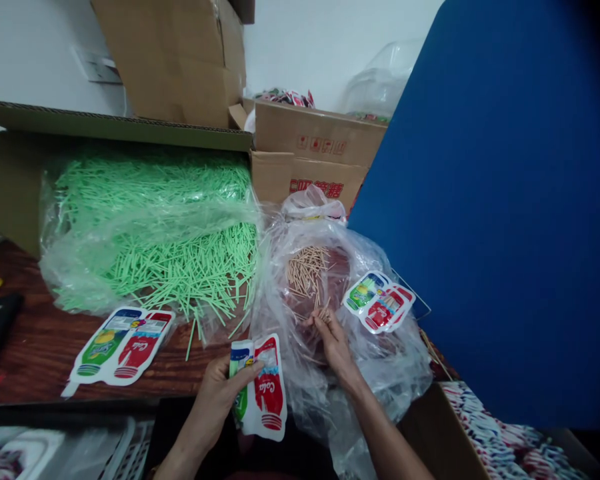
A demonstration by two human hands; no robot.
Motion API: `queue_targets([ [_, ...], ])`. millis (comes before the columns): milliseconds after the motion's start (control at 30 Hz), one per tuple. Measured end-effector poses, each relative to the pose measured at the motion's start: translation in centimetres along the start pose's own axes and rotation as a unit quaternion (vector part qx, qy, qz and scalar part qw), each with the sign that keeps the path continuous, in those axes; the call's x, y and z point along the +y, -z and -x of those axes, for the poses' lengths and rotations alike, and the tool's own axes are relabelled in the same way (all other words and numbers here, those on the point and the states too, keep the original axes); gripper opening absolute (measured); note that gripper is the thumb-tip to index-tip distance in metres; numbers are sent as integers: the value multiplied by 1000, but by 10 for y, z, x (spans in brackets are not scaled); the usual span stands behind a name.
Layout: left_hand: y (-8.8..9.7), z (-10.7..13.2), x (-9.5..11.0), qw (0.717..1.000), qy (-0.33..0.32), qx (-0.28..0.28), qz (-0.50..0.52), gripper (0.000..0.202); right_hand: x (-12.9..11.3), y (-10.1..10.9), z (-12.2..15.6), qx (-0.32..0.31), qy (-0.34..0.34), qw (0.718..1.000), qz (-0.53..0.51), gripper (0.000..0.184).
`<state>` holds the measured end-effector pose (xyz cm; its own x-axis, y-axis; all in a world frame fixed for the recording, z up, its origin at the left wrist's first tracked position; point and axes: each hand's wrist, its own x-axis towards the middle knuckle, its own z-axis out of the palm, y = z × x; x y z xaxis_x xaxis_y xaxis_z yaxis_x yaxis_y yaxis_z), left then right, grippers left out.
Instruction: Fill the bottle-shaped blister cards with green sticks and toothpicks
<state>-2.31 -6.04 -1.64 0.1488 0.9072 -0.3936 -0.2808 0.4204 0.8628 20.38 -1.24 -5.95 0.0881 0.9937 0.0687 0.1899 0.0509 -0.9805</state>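
My left hand (225, 390) is closed on a bottle-shaped double pouch (270, 387), green on one half and red with "Cola" on the other, held at the table's front edge. Inside an open clear plastic bag (300, 373), my right hand (333, 340) pinches a few thin tan sticks. A heap of the same tan sticks (306, 270) lies just beyond its fingers. Some more pouches (380, 303) rest on the bag's right side. Another stack of pouches (123, 347) lies on the wood to the left.
A large clear bag of thin green sticks (180, 260) spills from a cardboard box (15, 160) at left. Behind stands another carton (320, 147). A blue panel (490, 213) blocks the right side. Below it, a box holds many printed packets (500, 433).
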Motion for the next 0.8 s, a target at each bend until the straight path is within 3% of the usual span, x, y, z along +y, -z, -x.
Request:
queue_targets([
  [233,2,1,-3,1000,-5,-11,-20,18,10,2,0,11,1,1000,4,24],
  [333,2,-1,-4,999,-1,-15,-32,20,6,5,-7,59,-24,989,-133,20],
  [433,2,-3,-5,999,6,-15,-32,21,-3,10,-16,87,-55,941,-322,22],
  [500,1,-4,-6,999,11,-12,-28,20,-7,15,-21,95,-71,917,-381,27],
  [567,1,-4,-5,1000,15,-11,-22,20,-7,19,-24,97,-63,937,-330,28],
  [667,1,-4,-4,1000,20,-10,-18,20,-4,23,-30,71,-10,993,-95,30],
  [800,2,-3,-4,1000,19,4,-16,20,-7,28,-42,1,22,996,90,19],
])
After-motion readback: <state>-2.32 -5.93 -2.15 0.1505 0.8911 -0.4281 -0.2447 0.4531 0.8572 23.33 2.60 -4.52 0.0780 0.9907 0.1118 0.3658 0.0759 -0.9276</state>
